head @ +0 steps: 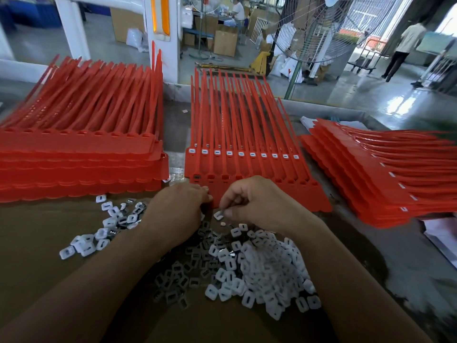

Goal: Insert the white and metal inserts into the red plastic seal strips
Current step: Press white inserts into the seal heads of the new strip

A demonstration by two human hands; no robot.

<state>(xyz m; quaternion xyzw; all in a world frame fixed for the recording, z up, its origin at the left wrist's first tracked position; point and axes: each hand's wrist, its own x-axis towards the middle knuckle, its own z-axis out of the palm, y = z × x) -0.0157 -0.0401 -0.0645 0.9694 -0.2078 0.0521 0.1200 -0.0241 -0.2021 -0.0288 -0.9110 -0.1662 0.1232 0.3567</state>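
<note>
You're mid-pick, I judge — your right hand (pixel 252 201) pinches a white insert (pixel 218 215) just in front of the red strip sheet (pixel 296 196), your left hand (pixel 178 209) curls at that sheet's near edge, its contents hidden — so next, seat the insert squarely in an empty socket (pixel 225 177) there.

The centre sheet of flat red plastic seal strips (pixel 247 129) is showing uniform bright red, with a row of small white squares with dark slots (pixel 241 153) running across its heads. The tall left stack of red plastic strips (pixel 81 164) and the fanned right stack of red plastic strips (pixel 371 184) are presenting the same red. The loose white square plastic inserts (pixel 267 271) are reading milky white with dark centre slots, the small dark grey metal inserts (pixel 195 263) are showing near-black, and the flat brown table surface (pixel 37 243) is appearing plain, unpatterned.
</note>
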